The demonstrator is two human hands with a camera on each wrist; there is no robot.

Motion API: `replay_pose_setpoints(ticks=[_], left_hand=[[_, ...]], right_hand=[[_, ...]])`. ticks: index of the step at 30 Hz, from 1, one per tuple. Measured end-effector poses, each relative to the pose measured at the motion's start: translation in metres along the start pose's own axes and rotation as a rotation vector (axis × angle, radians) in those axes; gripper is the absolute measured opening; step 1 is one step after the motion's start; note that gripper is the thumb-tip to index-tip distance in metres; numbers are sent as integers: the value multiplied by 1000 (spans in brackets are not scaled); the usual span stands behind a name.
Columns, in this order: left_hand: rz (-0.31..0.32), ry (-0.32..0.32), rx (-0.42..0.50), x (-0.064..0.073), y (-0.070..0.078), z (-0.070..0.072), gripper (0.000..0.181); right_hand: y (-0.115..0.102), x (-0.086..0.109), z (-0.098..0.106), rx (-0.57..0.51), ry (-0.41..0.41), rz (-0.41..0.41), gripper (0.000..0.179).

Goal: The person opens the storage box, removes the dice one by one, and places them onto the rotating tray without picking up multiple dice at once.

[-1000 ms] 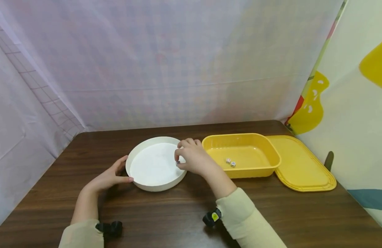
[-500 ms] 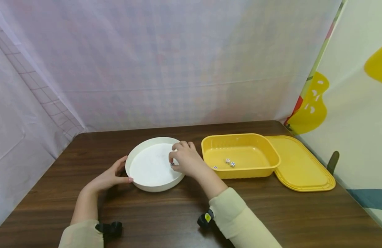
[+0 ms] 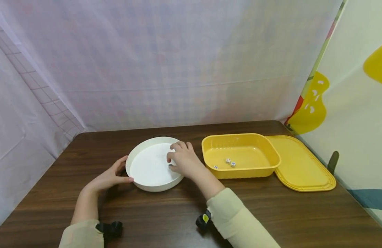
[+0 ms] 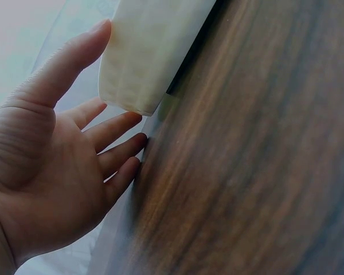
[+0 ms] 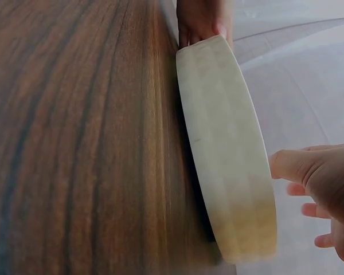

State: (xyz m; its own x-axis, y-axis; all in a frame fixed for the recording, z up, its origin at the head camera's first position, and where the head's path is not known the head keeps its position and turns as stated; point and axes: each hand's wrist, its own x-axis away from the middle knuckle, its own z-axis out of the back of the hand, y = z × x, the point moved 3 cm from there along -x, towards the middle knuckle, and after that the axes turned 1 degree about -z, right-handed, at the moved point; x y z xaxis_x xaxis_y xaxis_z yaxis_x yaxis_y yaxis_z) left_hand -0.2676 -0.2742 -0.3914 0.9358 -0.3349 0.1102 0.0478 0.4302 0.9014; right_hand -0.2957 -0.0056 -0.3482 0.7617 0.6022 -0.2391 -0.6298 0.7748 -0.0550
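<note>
My left hand [image 3: 108,175] steadies the near left side of a round white tray [image 3: 157,165]. Its thumb touches the rim and its fingers reach along the outer wall, as the left wrist view also shows. Over the tray's right part, my right hand [image 3: 184,160] pinches a small die [image 3: 170,165] between thumb and finger, low near the tray floor. Most of that die is hidden by the fingers. In the right wrist view the tray wall [image 5: 223,143] covers the fingertips. No other die shows in the tray.
A yellow box [image 3: 240,174] stands right of the tray, with several white dice [image 3: 230,163] in its near left part. Its yellow lid [image 3: 302,165] lies on the dark wooden table [image 3: 160,220] further right. White cloth [image 3: 178,62] hangs behind.
My right hand has moved left, further over the white tray, with the die. A die at the yellow box's near left edge has come into view. The left hand has stayed put.
</note>
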Motion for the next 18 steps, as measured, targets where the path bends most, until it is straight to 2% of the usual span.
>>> replay_pose_setpoints(ticks=[8, 18], left_hand=[[4, 0, -2, 0, 0, 1, 104], [7, 1, -9, 1, 2, 1, 104]], right_hand=[[0, 3, -2, -19, -26, -33, 24], [-1, 12, 10, -15, 7, -15, 26]])
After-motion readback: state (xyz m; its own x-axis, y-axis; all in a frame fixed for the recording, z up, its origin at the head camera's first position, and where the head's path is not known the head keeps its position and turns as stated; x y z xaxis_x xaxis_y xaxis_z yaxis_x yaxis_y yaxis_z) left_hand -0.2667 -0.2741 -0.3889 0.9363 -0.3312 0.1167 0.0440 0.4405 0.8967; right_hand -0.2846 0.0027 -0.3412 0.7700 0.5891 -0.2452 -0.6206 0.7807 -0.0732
